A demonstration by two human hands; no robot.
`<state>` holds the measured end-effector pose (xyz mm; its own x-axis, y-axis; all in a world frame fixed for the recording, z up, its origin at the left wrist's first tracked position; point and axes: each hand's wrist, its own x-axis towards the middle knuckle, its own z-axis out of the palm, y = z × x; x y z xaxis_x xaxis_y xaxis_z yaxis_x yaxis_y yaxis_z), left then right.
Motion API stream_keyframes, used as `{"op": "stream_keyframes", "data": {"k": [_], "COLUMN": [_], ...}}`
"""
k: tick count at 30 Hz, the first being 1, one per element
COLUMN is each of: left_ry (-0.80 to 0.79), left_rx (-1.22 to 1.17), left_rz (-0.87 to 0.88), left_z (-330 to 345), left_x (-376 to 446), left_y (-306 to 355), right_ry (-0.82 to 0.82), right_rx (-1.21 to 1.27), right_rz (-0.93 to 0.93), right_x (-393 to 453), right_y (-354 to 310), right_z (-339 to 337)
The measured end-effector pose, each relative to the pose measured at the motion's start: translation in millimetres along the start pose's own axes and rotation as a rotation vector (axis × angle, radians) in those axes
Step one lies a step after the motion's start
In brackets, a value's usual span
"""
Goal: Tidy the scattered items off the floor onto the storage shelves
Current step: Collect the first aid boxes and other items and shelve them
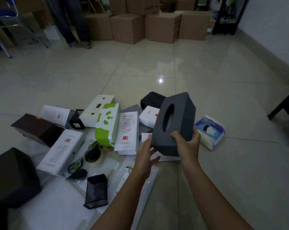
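Observation:
A dark grey tissue box (177, 117) with an oval slot is lifted above the floor, tilted with its slot facing left. My right hand (188, 143) grips its near end, thumb on the slotted face and fingers round the right side. My left hand (145, 153) is under the box's lower left corner, fingers straight and touching it. Below lie scattered items: a green and white box (107, 123), white cartons (61, 151) (128, 131), a tape roll (94, 156), a black mesh pen holder (95, 191) and a tissue pack (210, 131).
Dark boxes (36, 128) (11, 176) lie at the left. Stacked cardboard cartons (162, 27) line the far wall, with a person's legs (71, 22) and a chair (11, 25) at the back left. A dark shelf unit (228, 15) stands at the back right. Bare tiles stretch ahead.

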<state>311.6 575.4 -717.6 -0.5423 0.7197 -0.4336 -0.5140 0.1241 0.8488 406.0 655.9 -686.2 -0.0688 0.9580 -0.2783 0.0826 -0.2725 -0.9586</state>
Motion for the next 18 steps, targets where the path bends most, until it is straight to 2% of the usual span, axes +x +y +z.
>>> {"op": "stream_keyframes", "data": {"k": [4,7,12,18], "left_ry": [0.079,0.17,0.32,0.615], "left_rx": [-0.061,-0.048,-0.134,-0.187], "left_rz": [0.03,0.057,0.114,0.176], "left_z": [-34,-69,-125,-214], "left_x": [-12,-20,-33,-39], "left_y": [10,14,27,29], "right_ry": [-0.246,-0.372,-0.52,-0.628], "right_rx": [0.069,0.077,0.122,0.137], "right_rz": [0.067,0.118,0.186,0.235], "right_x": [-19,-33,-59,-97], "right_y": [11,24,33,40], "right_z": [29,54,110,185]}}
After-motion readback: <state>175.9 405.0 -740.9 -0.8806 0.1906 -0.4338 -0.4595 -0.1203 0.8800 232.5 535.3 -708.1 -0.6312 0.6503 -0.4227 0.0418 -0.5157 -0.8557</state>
